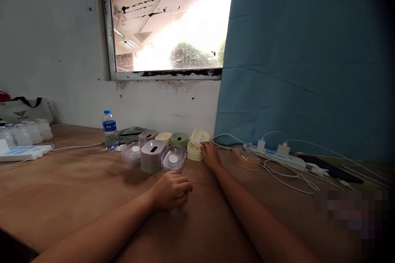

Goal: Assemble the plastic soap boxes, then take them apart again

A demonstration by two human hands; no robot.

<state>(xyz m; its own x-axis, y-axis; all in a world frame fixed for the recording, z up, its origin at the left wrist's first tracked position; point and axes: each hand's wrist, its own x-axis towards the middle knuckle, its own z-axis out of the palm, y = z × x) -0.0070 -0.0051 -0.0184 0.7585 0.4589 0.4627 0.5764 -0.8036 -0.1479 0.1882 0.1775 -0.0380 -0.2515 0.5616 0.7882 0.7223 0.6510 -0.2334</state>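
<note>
- The water bottle, well to the left of the left hand, bears a blue label; its print is too small to read.
- The white bag, far left, carries a dark logo, unreadable.

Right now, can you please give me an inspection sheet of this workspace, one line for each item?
Surface: brown wooden table, bare in front.
Things: stack of cream lids; clear dishes; grey-lidded box; more boxes behind.
Clutter: water bottle, small jars, bag, pink case.
Grips: left hand curled on the table; right hand touching the cream lids.
Cables: power strip with white cables, far right.
Surroundings: window, blue curtain, white wall.
</note>
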